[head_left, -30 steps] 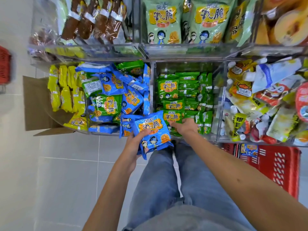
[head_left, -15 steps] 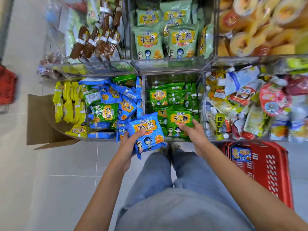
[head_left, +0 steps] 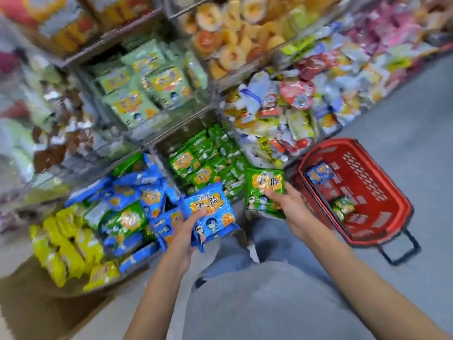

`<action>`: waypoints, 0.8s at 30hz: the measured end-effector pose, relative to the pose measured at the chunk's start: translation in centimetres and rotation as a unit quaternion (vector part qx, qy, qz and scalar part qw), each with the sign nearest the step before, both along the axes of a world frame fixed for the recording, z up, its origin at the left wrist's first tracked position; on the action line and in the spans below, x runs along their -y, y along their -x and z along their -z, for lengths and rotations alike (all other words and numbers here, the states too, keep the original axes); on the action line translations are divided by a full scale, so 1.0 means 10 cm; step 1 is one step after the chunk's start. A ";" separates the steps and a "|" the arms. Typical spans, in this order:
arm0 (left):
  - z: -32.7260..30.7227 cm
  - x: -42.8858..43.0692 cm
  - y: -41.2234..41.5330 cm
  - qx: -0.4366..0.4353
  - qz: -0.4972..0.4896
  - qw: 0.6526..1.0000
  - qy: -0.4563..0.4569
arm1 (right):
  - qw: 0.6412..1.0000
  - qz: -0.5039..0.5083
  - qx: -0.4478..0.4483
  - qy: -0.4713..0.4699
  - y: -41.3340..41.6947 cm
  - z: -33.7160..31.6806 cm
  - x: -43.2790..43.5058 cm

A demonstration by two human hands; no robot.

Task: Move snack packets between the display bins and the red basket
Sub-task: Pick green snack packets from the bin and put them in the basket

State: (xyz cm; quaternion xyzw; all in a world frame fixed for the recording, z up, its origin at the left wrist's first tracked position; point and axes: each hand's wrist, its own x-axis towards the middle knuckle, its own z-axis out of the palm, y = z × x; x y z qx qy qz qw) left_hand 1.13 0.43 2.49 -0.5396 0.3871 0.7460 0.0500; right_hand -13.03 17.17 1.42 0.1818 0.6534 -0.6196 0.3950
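My left hand (head_left: 188, 229) grips a blue snack packet (head_left: 210, 212) in front of the bin of blue packets (head_left: 137, 192). My right hand (head_left: 286, 207) holds a green snack packet (head_left: 264, 190), lifted out in front of the bin of green packets (head_left: 201, 165) and just left of the red basket. The red basket (head_left: 382, 227) stands on the floor at the right, with a blue packet (head_left: 320, 172) and a green packet (head_left: 343, 207) inside.
Yellow packets (head_left: 66, 249) fill the lower left bin above a brown cardboard box (head_left: 29, 307). Upper shelves hold pale green packets (head_left: 142, 94), round pastries (head_left: 228, 45) and mixed pouches (head_left: 274, 119). Grey floor (head_left: 404, 119) lies beyond the basket. My jeans (head_left: 264, 290) fill the bottom centre.
My right hand has pulled a green packet out of the green bin and carried it right, toward the basket. The view has swung right and tilted. My left hand keeps the blue packet.
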 end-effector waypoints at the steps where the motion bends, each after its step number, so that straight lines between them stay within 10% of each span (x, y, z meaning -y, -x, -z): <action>1: 0.00 0.01 0.08 0.001 0.032 0.999 -0.005 | 1.000 0.026 0.007 -0.004 -0.07 -0.02 -0.12; 15: -0.08 -1.28 1.71 -0.061 0.451 0.890 -0.022 | 0.910 0.413 0.025 -0.011 -0.63 -0.02 -1.72; 24: 0.18 -2.43 2.65 -0.044 0.536 0.843 -0.018 | 0.861 0.505 0.054 0.029 -0.02 0.32 -2.69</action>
